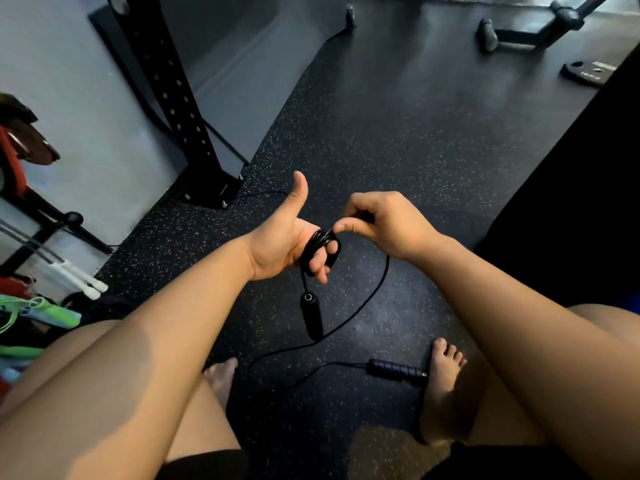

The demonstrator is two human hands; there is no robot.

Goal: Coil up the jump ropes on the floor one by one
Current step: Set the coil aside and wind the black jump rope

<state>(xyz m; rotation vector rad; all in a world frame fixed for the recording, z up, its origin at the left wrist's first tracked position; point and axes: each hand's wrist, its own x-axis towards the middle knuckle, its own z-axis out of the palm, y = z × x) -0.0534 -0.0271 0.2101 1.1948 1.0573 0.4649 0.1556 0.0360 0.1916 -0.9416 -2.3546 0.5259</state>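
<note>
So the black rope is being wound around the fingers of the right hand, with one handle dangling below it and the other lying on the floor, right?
Not quite: the head view shows the black rope wound around the fingers of the left hand, while the right hand feeds it. One handle does dangle below, and the other handle lies on the floor.

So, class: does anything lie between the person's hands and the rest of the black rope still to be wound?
Nothing visible. The right hand pinches the cord beside the coil on the left hand; the slack runs across bare floor to the second handle.
</note>
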